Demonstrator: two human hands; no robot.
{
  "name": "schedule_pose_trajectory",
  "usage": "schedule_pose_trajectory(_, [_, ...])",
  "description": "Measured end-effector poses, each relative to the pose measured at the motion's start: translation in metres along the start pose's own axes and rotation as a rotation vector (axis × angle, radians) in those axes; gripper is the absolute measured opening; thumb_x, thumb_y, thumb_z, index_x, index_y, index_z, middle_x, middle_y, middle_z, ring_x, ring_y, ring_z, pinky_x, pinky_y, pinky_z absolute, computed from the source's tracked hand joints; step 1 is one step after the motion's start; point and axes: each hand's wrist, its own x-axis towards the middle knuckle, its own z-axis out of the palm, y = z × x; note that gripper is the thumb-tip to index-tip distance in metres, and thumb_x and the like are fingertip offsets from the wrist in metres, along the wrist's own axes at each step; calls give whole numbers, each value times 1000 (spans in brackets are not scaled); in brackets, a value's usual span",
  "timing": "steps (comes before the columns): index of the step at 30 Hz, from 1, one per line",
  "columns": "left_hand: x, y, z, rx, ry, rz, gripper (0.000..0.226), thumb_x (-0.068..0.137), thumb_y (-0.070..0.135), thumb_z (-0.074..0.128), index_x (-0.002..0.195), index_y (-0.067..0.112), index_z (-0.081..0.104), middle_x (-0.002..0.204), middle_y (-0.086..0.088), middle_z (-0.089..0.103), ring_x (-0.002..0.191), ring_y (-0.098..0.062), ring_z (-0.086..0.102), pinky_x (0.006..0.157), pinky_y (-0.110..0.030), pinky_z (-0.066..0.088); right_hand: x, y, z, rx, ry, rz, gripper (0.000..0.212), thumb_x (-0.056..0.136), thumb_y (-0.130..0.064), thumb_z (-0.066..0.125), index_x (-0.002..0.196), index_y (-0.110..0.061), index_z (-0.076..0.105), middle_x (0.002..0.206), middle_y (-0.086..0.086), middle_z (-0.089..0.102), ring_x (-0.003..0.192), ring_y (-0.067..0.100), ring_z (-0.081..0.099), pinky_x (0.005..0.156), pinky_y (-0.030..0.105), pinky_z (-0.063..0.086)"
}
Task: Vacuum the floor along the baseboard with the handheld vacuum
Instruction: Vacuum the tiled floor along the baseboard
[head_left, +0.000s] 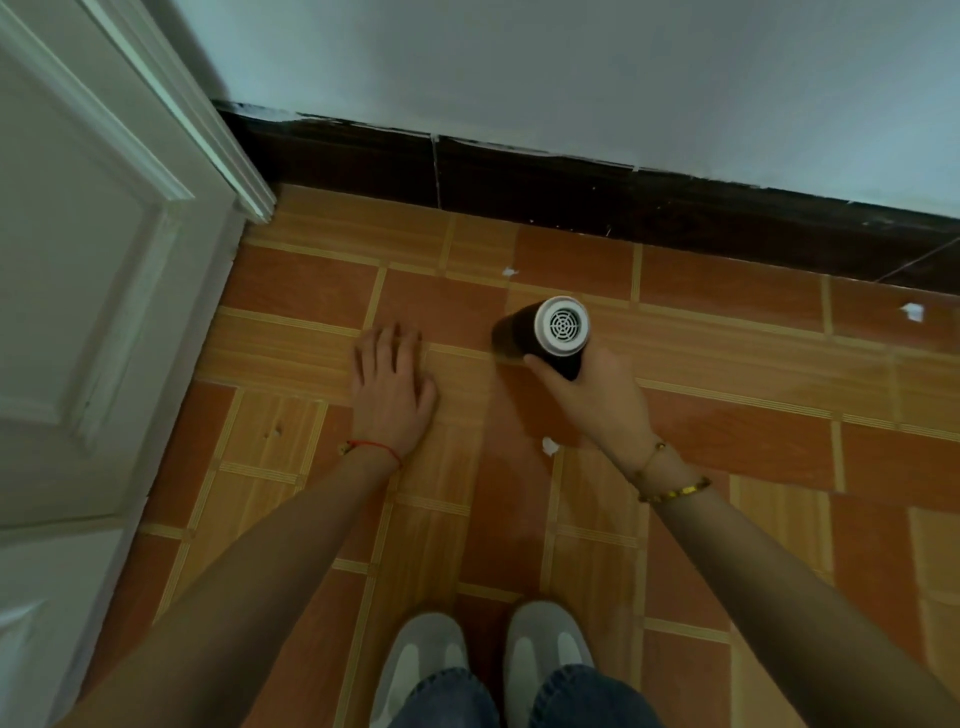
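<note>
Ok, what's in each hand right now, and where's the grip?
The right hand grips the handheld vacuum around its dark body, just below the white vented end. The left hand holds nothing, fingers spread.

The dark cylindrical handheld vacuum (543, 338) points away, its nozzle hidden behind its white vented end. The white panelled door (93, 291) runs off the left edge.

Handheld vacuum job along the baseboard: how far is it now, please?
Done: nothing can be confirmed from this picture. In hand: the right hand grips the handheld vacuum, pointed down at the floor short of the baseboard; the left hand is open. Left: white scraps lie on the tiles.
</note>
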Motion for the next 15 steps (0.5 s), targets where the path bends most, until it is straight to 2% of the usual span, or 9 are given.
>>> schedule_pose_trajectory(10, [2,10,17,61,76,-68,57,93,37,51,145,17,43,155,-11,36,147,-33,25,120,-61,11,58,2,6,126,183,81,65,87,-45,65,140,-12,44,123,2,66,108,17,63,79,22,49])
schedule_pose_trajectory(13, [2,10,17,53,91,-63,56,93,37,51,145,17,43,156,-10,36,147,-32,25,120,-61,10,73,-3,7,141,200,77,64,87,-42,67,139,-11,46,125,5,65,112,19,62,79,17,45])
schedule_pose_trajectory(15, [1,10,17,48,95,-62,57,93,37,51,145,17,43,156,-11,36,148,-32,25,120,-61,10,80,-5,7,131,166,50,62,86,-41,68,136,-10,49,125,4,65,113,18,61,76,7,40])
